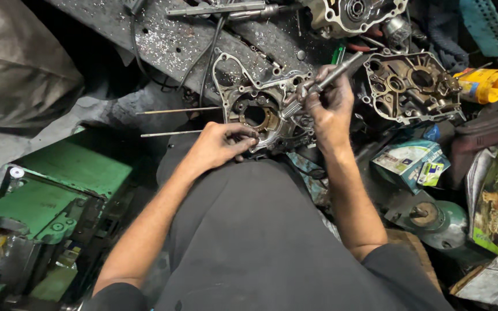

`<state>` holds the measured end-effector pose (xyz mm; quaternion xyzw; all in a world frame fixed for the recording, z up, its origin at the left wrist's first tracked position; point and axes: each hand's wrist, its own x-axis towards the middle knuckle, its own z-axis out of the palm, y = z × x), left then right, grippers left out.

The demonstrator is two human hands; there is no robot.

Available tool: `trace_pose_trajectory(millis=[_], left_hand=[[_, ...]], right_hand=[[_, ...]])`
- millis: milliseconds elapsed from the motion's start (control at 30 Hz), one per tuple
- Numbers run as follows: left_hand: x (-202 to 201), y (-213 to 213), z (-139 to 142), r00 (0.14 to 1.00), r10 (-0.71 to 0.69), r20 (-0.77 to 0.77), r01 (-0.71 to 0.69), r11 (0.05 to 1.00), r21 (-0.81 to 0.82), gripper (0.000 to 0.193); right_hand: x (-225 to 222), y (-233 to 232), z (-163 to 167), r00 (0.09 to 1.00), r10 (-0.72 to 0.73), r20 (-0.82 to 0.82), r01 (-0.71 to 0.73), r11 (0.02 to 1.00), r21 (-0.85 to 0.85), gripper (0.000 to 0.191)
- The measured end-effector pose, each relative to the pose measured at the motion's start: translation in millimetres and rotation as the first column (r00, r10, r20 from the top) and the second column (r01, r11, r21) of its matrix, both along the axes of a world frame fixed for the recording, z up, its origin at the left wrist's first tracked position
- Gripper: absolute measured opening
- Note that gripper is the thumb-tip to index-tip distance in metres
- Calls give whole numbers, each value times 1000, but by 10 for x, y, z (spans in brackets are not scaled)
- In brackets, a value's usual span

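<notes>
Yellow bottle (484, 84), green machine (59, 196)

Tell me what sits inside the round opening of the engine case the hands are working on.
Inside the engine case, a brownish ring surrounds a dark hole. The right hand angles a metal rod toward it; the left hand grips the lower edge, hiding that part. The depth is too dark to tell.
</notes>
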<state>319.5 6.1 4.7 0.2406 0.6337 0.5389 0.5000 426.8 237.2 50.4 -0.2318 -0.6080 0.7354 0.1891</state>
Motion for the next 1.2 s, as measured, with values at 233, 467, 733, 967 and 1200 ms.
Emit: trace_pose_trajectory(millis=[233,467,733,967,1200], left_hand=[[20,7,-11,999,-5,-40,4,1000,-27,24],[-16,10,27,999,-19,-37,17,999,-39,25],[-7,-1,-59,951,-14,-308,44,995,88,29],[-18,-4,-142,928,-40,-370,79,993,91,29],[-71,34,-56,929,-70,-362,122,985,121,26]], right_hand=[[-21,-91,-72,994,63,91,-69,996,58,29],[-40,-172,-138,984,124,129,-138,985,101,30],[-164,-280,98,923,304,235,-376,842,387,36],[-356,-144,284,987,90,-134,-33,923,382,27],[-323,-234,225,987,148,-56,-131,961,244,26]])
